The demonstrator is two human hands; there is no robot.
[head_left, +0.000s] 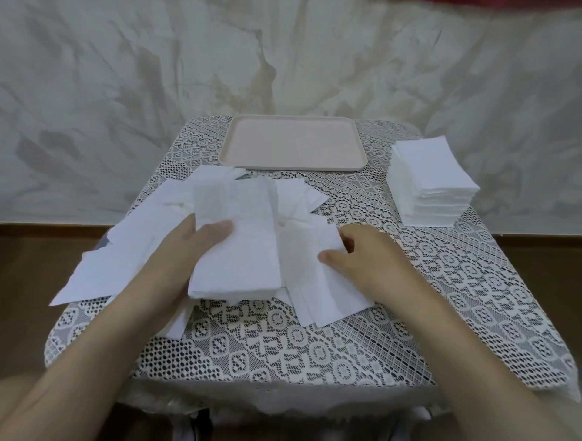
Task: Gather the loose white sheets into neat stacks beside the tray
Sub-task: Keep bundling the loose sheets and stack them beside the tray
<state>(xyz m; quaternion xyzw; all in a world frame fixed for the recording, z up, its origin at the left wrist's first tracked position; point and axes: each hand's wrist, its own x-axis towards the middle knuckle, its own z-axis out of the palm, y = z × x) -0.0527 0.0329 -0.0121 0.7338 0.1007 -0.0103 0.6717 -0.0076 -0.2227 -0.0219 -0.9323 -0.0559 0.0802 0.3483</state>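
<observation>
Soft, even indoor light, perhaps from overhead, only faint shadows, no glare, white sheets (236,251) washed pale with little texture, wide-angle bowing toward the edges, bottom corners stretched and soft, red blur (504,4) top right.

Lace tablecloth (315,346) — white openwork, floral and lattice pattern, grey showing through the holes; covers small table, edges draping over front and sides. Behind: pale crumpled backdrop (126,78), creased, with brownish stains near centre. Brown wood-toned surface (31,267) on either side of table. Blurred red strip (504,3) — top right edge.
</observation>
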